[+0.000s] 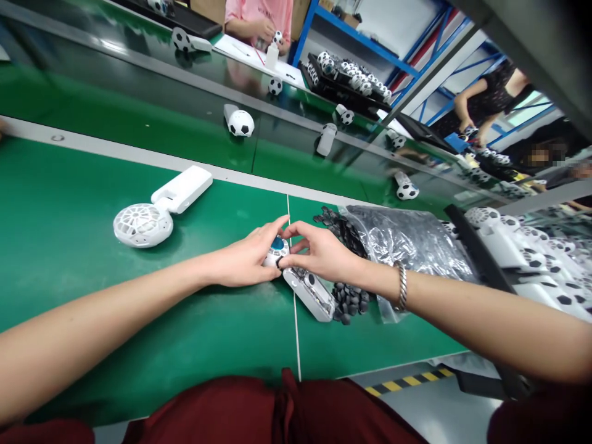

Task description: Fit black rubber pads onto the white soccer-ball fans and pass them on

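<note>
Both my hands meet over a small white handheld fan (309, 291) lying on the green table (69, 277). My left hand (247, 259) cups the fan's round head, where a blue centre shows. My right hand (321, 253) pinches at the head's rim, apparently with a small dark piece at its fingertips. The fan's handle points toward me and to the right. Loose black pentagon pieces (349, 301) lie just right of the handle.
Another white fan (160, 209) lies to the left. A clear bag of black pieces (407, 237) sits to the right, beside a tray of finished football-pattern fans (531, 253). More such fans ride the conveyor (139, 117) beyond. People work across the line.
</note>
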`<state>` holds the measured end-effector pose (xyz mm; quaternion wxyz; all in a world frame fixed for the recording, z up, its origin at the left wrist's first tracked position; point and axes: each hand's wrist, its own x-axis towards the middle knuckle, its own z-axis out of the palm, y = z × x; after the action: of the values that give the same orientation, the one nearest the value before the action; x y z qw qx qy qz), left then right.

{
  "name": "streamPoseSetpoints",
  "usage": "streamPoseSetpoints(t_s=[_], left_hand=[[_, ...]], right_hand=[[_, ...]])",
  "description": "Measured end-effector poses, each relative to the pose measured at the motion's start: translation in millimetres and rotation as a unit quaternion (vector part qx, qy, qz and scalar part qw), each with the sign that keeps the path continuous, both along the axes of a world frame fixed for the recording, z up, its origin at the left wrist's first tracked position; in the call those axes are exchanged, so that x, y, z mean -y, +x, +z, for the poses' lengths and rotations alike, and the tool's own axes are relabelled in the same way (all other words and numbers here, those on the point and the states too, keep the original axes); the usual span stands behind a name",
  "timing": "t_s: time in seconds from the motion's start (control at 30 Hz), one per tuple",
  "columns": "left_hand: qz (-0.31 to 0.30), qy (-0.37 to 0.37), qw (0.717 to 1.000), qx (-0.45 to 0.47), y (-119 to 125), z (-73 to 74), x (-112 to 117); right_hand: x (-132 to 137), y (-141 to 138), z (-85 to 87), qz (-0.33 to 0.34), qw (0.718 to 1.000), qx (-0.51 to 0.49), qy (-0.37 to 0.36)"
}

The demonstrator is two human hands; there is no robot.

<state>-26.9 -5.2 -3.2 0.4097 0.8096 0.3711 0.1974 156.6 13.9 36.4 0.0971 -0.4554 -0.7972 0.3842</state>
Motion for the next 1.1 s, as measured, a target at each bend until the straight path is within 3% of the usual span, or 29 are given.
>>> streamPoseSetpoints(t_s=[0.2,0.4,0.63,0.83,1.1], left_hand=[[0.039,0.059,0.997,0.000,5,-9.4,1],[0.030,0.096,0.993,-0.056,11,-4.2,-6],[0.022,0.137,0.989,-0.057,15,-9.1,-12],[0.110,0.119,0.984,-0.077,29,-8.1,-9],[0.155,0.108,0.977,-0.099,34,-3.3,-9]], right_hand=[[2,3,-3.9,-0.006,1.000,-0.003,0.006],[-8,4,7.2,0.001,0.994,0.100,-0.044],[-14,-2,15.8,0.086,0.975,0.196,-0.063],[-12,-1,15.9,0.081,0.977,0.183,-0.072],[-17,-3,15.5,0.069,0.976,0.188,-0.086]])
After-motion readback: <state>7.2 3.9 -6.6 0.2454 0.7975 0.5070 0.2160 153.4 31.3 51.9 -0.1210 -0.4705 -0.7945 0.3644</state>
